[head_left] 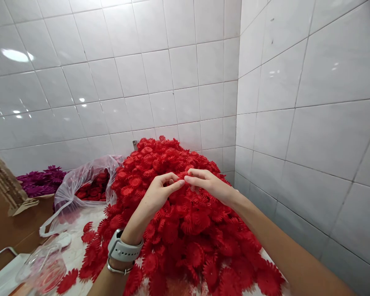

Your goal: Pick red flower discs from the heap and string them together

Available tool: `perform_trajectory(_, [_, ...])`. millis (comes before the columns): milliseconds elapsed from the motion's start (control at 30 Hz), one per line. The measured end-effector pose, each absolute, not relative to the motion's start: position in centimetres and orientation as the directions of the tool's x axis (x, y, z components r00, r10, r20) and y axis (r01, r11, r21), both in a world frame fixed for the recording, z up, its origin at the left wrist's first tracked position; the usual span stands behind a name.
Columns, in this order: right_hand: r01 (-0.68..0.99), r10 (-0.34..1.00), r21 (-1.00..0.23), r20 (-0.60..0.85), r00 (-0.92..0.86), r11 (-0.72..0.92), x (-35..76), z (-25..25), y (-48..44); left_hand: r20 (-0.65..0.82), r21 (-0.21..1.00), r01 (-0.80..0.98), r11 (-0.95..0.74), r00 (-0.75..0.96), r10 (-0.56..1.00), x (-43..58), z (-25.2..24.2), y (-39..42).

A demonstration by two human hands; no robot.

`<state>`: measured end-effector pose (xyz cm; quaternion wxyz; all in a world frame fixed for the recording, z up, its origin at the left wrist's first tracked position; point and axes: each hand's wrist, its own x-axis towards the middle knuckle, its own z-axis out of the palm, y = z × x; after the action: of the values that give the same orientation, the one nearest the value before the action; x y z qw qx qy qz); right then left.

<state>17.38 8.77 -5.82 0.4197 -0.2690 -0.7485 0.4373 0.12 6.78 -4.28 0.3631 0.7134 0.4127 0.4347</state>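
My left hand point(162, 190), with a pale watch point(123, 248) on its wrist, is held over a large heap of red flower cutouts point(194, 230) with notched petals. Opposite it, my right hand point(210, 183) reaches in from the right. The fingertips of both hands meet above the middle of the heap, thumbs and fingers pinched together. Between them shows the edge of a red flower cutout point(181, 175), mostly covered by the fingers and hard to tell from the red behind it.
To the left, a clear plastic bag point(77, 181) holds more red flowers. Purple flowers point(43, 181) lie behind a cardboard box point(12, 222). A clear plastic cup point(41, 267) stands at lower left. White tiled walls point(185, 102) meet in a corner behind the heap.
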Motion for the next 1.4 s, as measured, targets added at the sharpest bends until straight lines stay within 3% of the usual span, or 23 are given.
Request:
perform_trajectory(200, [0.139,0.765,-0.845,0.382,-0.518,0.516,17.1,-5.7,8.5,0.257,0.924,0.218,-0.315,0.259,0.931,0.3,-4.0,6.4])
perform_trajectory(367, [0.383,0.855,-0.768,0.421,-0.304,0.514,17.1,-6.2,9.1,0.245,0.962,0.099,-0.253,0.090,0.965,-0.1,-4.5,7.4])
perform_trajectory(500, [0.593,0.885,-0.681,0.448,-0.127,0.430,17.3,-6.7,9.5,0.204,0.978,0.013,-0.207,0.093,0.974,-0.5,-4.8,7.9])
perform_trajectory(600, [0.621,0.870,-0.659,0.488,-0.078,0.425,17.4,-6.1,9.1,0.211,0.977,0.009,-0.213,0.119,0.970,-0.3,-4.9,7.7])
perform_trajectory(900, [0.339,0.793,-0.723,0.488,-0.366,0.602,16.6,-4.9,6.8,0.379,0.915,0.099,-0.390,0.115,0.918,0.4,-4.0,6.3])
perform_trajectory(1100, [0.247,0.767,-0.729,0.576,-0.284,0.639,16.6,-4.8,6.7,0.319,0.947,-0.106,-0.304,0.172,0.932,0.1,-3.8,5.9])
perform_trajectory(1233, [0.190,0.799,-0.776,0.593,-0.102,0.601,16.5,-4.7,6.5,0.348,0.938,-0.073,-0.340,0.155,0.925,0.1,-3.8,5.8])
perform_trajectory(1400, [-0.166,0.851,-0.880,0.474,-0.227,0.446,16.7,-4.5,6.2,0.465,0.881,0.032,-0.472,0.123,0.877,0.4,-3.8,5.4])
